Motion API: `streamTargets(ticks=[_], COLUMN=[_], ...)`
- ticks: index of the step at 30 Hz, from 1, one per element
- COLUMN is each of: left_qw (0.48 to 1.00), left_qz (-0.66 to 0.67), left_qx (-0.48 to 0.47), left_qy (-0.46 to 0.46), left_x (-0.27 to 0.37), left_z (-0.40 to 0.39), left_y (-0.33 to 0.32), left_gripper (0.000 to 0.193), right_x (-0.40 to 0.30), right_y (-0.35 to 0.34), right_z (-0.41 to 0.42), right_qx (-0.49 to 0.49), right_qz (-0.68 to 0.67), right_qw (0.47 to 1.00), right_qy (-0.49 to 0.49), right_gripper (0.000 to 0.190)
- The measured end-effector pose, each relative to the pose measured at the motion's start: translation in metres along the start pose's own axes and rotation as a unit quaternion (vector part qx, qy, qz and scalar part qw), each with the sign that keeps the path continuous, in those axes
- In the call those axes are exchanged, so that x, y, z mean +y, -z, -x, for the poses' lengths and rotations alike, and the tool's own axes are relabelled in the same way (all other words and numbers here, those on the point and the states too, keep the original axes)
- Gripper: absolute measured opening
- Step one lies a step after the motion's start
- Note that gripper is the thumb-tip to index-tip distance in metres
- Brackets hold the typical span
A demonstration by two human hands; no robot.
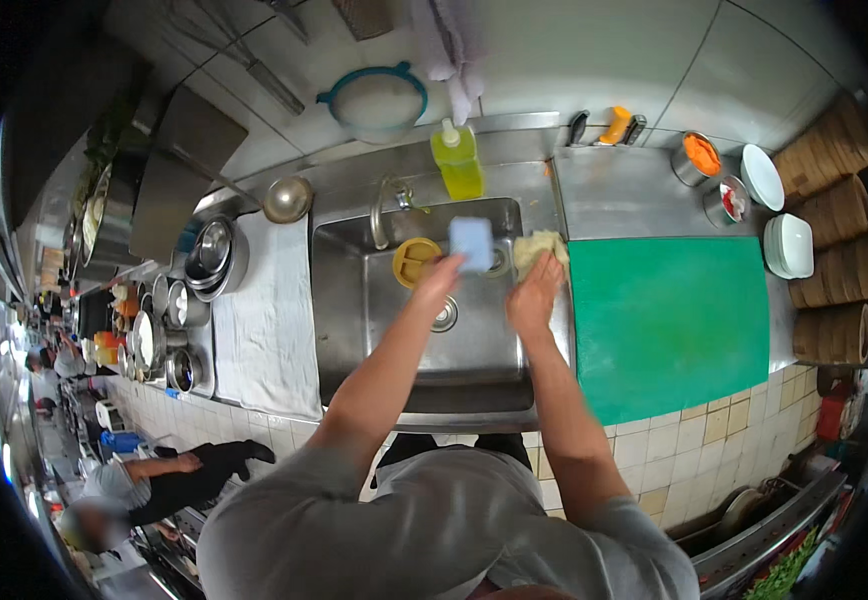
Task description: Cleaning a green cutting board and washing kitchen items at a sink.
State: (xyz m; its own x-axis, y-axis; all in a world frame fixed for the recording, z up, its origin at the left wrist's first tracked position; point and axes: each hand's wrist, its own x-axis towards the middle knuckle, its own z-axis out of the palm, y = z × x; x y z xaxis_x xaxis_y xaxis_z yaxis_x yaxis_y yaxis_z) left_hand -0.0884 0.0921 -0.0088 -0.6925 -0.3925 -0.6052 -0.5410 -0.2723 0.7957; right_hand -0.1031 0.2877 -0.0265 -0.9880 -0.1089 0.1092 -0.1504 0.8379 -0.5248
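My left hand grips a pale blue, blurred flat item, perhaps a sponge or small dish, over the stainless steel sink. Beneath and left of it, a yellow divided round dish lies in the basin. On the sink's right rim my right hand rests on a crumpled yellowish cloth; whether its fingers grip the cloth or only press it is unclear. The faucet stands at the back of the sink, with a bottle of yellow-green liquid soap to its right.
Right of the sink lies a green cutting board, with white bowls and metal cups beyond. On the left are a white cloth, a ladle and nested metal bowls. Another person is at lower left.
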Motion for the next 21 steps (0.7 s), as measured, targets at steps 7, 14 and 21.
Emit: streamTargets(ticks=[7, 14, 21], left_qw=[0.996, 0.952, 0.939], left_qz=[-0.078, -0.244, -0.312], left_qx=[0.033, 0.174, 0.114], left_qy=[0.008, -0.056, -0.089], left_x=[-0.124, -0.127, -0.112], left_z=[0.138, 0.197, 0.197], left_y=[0.203, 0.236, 0.196], left_gripper=[0.019, 0.025, 0.029], right_x=[-0.009, -0.023, -0.031], right_y=[-0.039, -0.043, -0.028], right_z=[-0.153, -0.197, -0.2], right_qx=[0.086, 0.104, -0.018], right_qz=[-0.096, -0.151, -0.007], right_qw=[0.991, 0.982, 0.986], right_qy=[0.022, 0.039, 0.163], right_gripper=[0.088, 0.044, 0.028])
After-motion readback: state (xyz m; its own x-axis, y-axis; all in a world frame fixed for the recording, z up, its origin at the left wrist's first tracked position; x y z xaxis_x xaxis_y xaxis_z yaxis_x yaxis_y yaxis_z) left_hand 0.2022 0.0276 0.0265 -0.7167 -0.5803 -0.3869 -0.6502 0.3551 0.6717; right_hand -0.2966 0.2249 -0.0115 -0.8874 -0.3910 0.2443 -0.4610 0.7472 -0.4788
